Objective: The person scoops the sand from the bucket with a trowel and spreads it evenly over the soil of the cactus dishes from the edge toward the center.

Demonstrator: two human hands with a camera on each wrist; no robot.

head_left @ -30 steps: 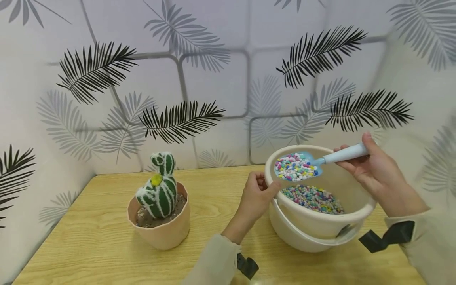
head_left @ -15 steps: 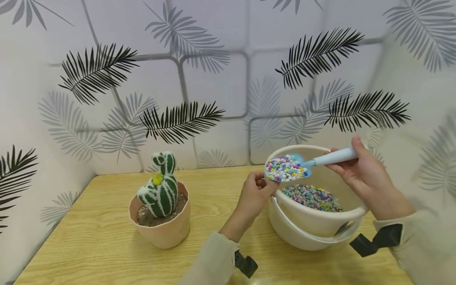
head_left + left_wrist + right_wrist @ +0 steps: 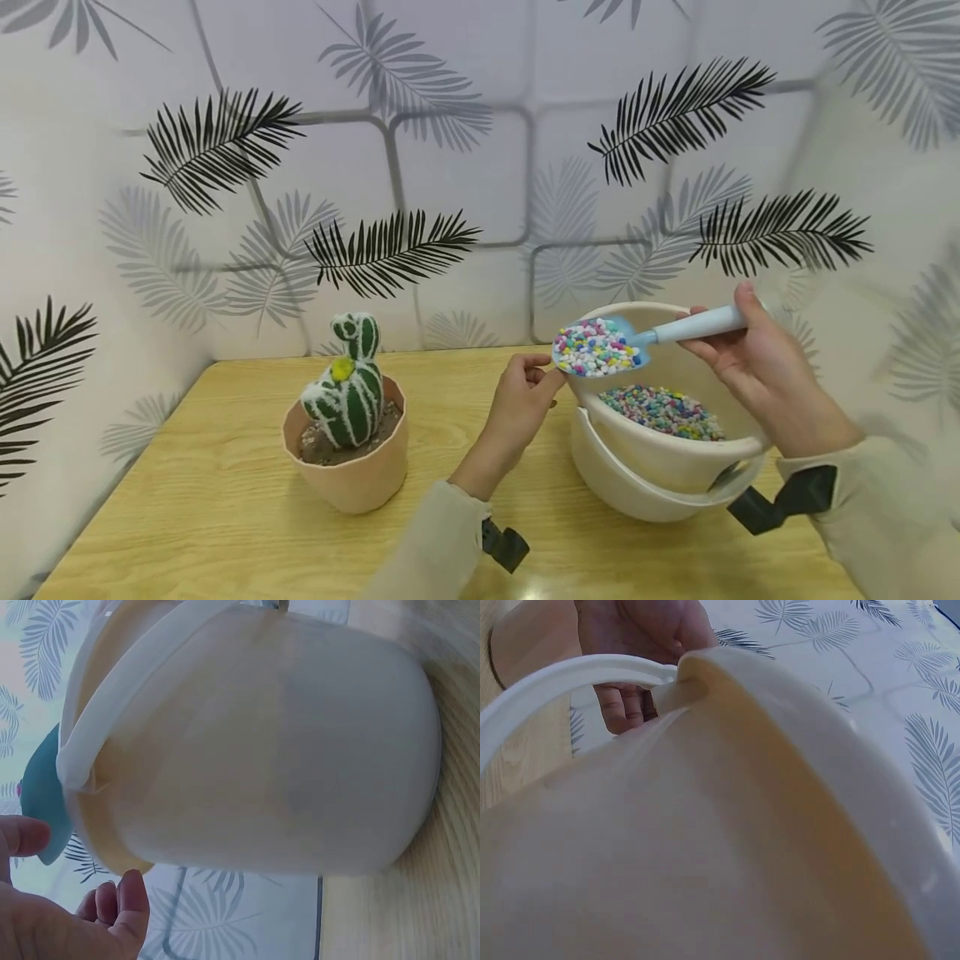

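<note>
A light blue shovel [image 3: 697,323] heaped with small multicoloured pebbles [image 3: 597,346] is held level over a cream bucket [image 3: 637,492]. My right hand [image 3: 780,383] grips its white handle, thumb on top. The blade overhangs the bucket's left rim. My left hand [image 3: 521,404] is at the blade's tip, its thumb at the blade edge. In the left wrist view, the thumb of the left hand [image 3: 67,930] meets the blue blade [image 3: 41,799], while the bent fingers stand off the bucket. More pebbles [image 3: 663,412] lie inside the bucket. The right wrist view shows the left hand [image 3: 641,634] beyond the rim.
A knitted cactus [image 3: 348,404] stands in a peach pot [image 3: 352,483] with brown soil, left on the wooden table [image 3: 225,500]. The bucket's white handle [image 3: 637,462] hangs down in front. Behind the table is a leaf-patterned backdrop [image 3: 465,167].
The loaded shovel has moved left from over the bucket to past its left rim. My left hand has let go of the rim and shifted left to the blade tip.
</note>
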